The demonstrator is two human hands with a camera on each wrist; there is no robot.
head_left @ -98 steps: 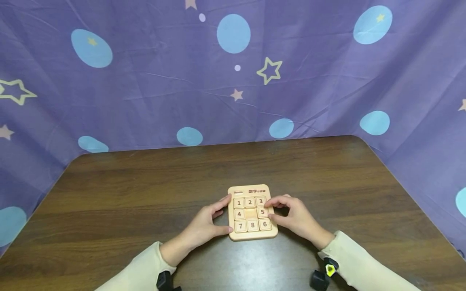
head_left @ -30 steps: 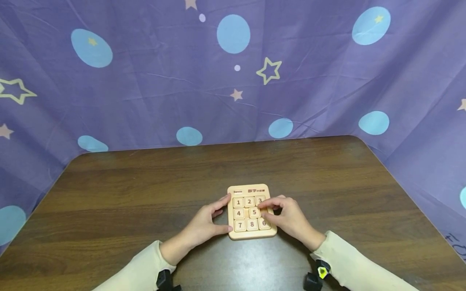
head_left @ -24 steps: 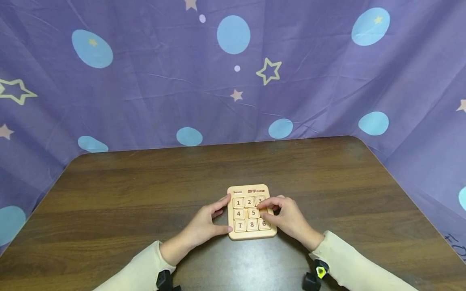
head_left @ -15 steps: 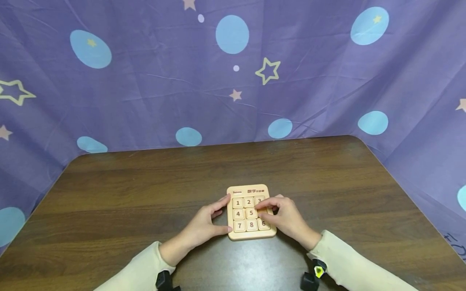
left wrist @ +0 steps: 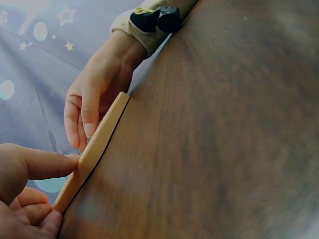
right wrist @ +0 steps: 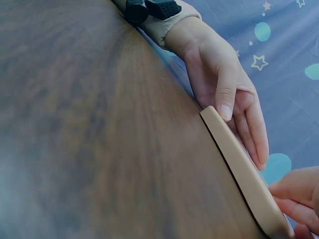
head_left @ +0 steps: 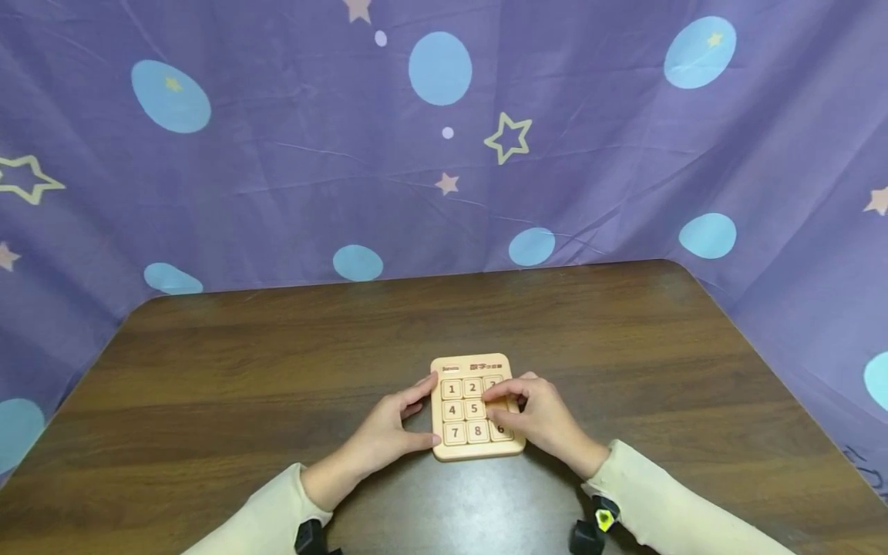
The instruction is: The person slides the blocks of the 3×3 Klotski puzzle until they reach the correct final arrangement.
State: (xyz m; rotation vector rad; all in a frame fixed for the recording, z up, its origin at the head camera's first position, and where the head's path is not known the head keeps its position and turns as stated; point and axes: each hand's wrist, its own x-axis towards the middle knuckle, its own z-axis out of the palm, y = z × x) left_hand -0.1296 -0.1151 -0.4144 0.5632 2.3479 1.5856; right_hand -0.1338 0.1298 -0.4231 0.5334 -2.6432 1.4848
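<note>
A pale wooden number slide puzzle (head_left: pixel 479 453) lies flat on the table. My left hand (head_left: pixel 385 430) holds its left edge, thumb at the near corner and index finger farther up. My right hand (head_left: pixel 544 416) reaches over the right side, with index and thumb tips at the right edge of the tile marked 5 (head_left: pixel 474 409). That tile sits in the middle of the grid, beside tile 4 (head_left: pixel 452 410). The fingers partly cover the 3 and 6 tiles and the slot between them. Both wrist views show the puzzle edge-on, its tile faces hidden.
The brown wood-grain table (head_left: pixel 277 347) extends around the puzzle. Behind it hangs a purple cloth (head_left: pixel 291 154) printed with stars and blue dots. Black devices are strapped at both wrists, over pale sleeves (head_left: pixel 666 493).
Tile 5 has slid left from the right column into the middle slot, and my right hand has moved left with it. My left hand keeps its place on the puzzle's left edge.
</note>
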